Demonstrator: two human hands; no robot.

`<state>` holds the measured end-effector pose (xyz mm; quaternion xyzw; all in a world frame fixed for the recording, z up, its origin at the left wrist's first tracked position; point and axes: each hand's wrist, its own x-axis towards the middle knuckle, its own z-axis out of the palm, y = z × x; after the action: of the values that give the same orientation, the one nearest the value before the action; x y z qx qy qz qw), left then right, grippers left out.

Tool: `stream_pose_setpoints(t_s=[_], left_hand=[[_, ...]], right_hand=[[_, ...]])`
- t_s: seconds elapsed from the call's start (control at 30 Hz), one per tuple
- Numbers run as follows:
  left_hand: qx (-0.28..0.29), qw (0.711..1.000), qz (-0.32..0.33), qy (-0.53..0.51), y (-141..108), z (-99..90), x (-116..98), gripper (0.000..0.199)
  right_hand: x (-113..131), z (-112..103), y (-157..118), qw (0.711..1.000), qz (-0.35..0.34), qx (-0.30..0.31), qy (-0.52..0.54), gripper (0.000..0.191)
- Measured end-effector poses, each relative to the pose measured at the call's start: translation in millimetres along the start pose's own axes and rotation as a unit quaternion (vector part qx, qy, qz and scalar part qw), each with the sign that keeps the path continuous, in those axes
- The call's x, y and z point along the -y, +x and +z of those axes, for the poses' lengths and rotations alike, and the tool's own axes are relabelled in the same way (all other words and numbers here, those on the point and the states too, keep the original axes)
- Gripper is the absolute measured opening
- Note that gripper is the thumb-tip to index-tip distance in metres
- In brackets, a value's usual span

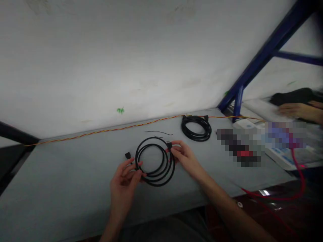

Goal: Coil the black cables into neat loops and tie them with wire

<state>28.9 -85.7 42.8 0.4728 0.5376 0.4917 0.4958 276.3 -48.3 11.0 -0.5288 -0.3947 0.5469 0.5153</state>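
We have grey table [75,178]. Black cable [157,185], looped, held over it before us. Our left hand [123,181] pinches loops' left side; our right hand [185,158] grips cable's end, upper right. Second coil [196,137] on table, behind right hand. Thin wire [159,131] beyond cable.

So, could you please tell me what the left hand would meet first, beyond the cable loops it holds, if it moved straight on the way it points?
Probably the black cable connector just ahead of the left hand, though depth is unclear, so the hand might pass above or below.
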Motion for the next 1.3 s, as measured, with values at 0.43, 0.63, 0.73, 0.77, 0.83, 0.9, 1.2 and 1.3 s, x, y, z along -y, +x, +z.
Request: stream_pose_setpoints(t_s=[0.43, 0.63, 0.73, 0.77, 0.83, 0.9, 1.2, 1.3], left_hand=[[-0.058, 0.952, 0.16, 0.256, 9, -14.2, 0, 0.033], [0.0, 0.84, 0.279, 0.464, 20, -34.0, 24, 0.029], [0.082, 0.817, 0.293, 0.49, 18, -26.1, 35, 0.029], [0.096, 0.816, 0.293, 0.488, 17, -23.7, 38, 0.028], [0.103, 0.823, 0.291, 0.476, 17, -21.8, 43, 0.025], [0.09, 0.838, 0.282, 0.459, 18, -24.6, 47, 0.024], [0.046, 0.843, 0.318, 0.431, 13, -62.1, 45, 0.019], [0.024, 0.832, 0.32, 0.452, 16, -86.4, 41, 0.016]], right_hand=[[3, -4, -1, 0.992, 0.084, 0.008, 0.095, 0.05], [1, -6, 2, 0.991, 0.096, -0.007, 0.097, 0.044], [0, -5, 1, 0.992, 0.085, -0.002, 0.093, 0.046], [-1, -5, 1, 0.993, 0.078, 0.0, 0.09, 0.047], [-3, -6, 1, 0.994, 0.064, 0.004, 0.084, 0.049], [-5, -8, 0, 0.995, 0.054, 0.015, 0.079, 0.049], [-9, -15, 1, 0.993, 0.085, 0.008, 0.078, 0.053], [-8, -21, 2, 0.994, 0.085, -0.024, 0.057, 0.052]])
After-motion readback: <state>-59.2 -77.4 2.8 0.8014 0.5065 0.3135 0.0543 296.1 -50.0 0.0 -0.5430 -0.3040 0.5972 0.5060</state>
